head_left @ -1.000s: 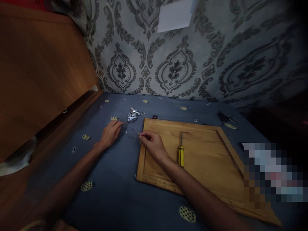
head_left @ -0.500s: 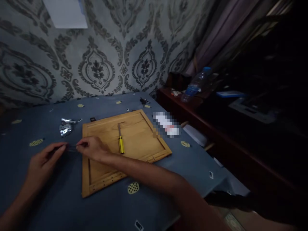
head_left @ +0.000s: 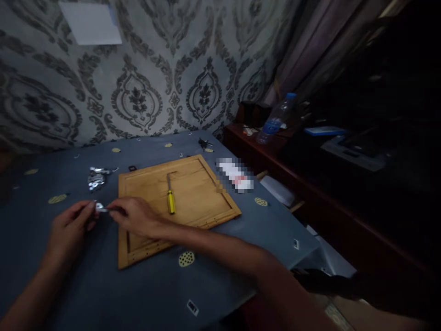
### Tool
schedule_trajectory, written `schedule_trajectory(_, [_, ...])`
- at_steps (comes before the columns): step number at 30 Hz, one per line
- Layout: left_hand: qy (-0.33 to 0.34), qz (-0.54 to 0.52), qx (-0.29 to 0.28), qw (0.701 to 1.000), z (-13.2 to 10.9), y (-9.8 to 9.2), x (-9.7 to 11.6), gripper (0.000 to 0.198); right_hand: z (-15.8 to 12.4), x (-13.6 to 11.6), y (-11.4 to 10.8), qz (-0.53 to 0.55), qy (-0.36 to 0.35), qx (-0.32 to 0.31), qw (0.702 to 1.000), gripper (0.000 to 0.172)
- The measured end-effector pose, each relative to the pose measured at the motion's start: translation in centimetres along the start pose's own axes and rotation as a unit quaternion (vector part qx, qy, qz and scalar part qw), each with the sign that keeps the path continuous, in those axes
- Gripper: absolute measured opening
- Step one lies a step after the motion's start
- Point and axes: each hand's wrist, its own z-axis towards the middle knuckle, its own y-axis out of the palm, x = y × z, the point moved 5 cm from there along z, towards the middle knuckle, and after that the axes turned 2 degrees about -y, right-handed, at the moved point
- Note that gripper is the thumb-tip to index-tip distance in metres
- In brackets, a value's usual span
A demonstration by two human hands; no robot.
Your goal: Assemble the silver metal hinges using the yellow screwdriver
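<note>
Between my two hands is a small shiny metal hinge point(head_left: 100, 208), just off the left edge of a wooden cabinet door. My left hand point(head_left: 70, 225) pinches its left end between thumb and fingers. At the other end, my right hand point(head_left: 132, 214) has its fingertips closed on the darker part, its wrist over the door. The cabinet door point(head_left: 193, 184) lies flat, and a yellow-handled screwdriver point(head_left: 171, 202) rests on its panel. Behind my left hand several more shiny hinges point(head_left: 96, 178) lie in a pile on the cloth.
A blue patterned cloth point(head_left: 220, 257) covers the table. Small dark pieces point(head_left: 205, 144) lie at the back, and a blurred white packet point(head_left: 236, 174) is right of the door. A plastic bottle point(head_left: 274, 124) stands on the dark red furniture point(head_left: 330, 197) alongside. Patterned wallpaper point(head_left: 141, 92) rises behind.
The hinge between my hands has turned, so its shiny metal face shows now. My left hand has shifted slightly right. The whole view has moved a little.
</note>
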Motion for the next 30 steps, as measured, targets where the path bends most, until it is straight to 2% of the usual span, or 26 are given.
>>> schedule_trajectory(1, [-0.034,-0.047,0.021,0.998,-0.5,0.5,0.6,0.046,-0.9,-0.1,-0.5,-0.018,-0.01,0.001,1.0,0.021])
schedule_trajectory(4, [-0.051,-0.055,0.016,0.997,-1.3,2.0,1.7,0.053,-3.8,0.9,-3.0,-0.086,-0.01,0.024,0.996,0.02])
schedule_trajectory(8, [-0.034,-0.088,-0.013,0.995,-1.8,2.8,1.7,0.048,-7.3,4.2,-7.0,-0.17,0.043,0.08,0.981,0.03])
schedule_trajectory(10, [-0.032,-0.094,-0.016,0.995,-2.0,3.0,1.6,0.047,-8.4,5.9,-8.1,-0.191,0.07,0.081,0.976,0.032])
schedule_trajectory(15, [-0.036,-0.093,-0.03,0.995,-2.1,3.4,1.1,0.045,-9.1,8.5,-8.9,-0.203,0.096,0.072,0.972,0.034])
schedule_trajectory(22, [-0.037,-0.074,-0.069,0.994,-1.9,3.5,0.5,0.047,-9.3,11.1,-11.2,-0.228,0.13,0.129,0.956,0.033])
schedule_trajectory(24, [-0.04,-0.069,-0.087,0.993,-1.9,3.6,0.3,0.047,-9.7,11.3,-11.4,-0.249,0.115,0.153,0.949,0.031])
schedule_trajectory(27, [-0.044,-0.061,-0.114,0.991,-1.8,3.8,0.0,0.046,-10.2,9.8,-10.8,-0.261,0.025,0.202,0.944,0.026])
schedule_trajectory(30, [-0.051,-0.055,-0.127,0.989,-1.9,3.7,-0.2,0.046,-10.2,7.2,-8.8,-0.199,-0.072,0.183,0.96,0.023])
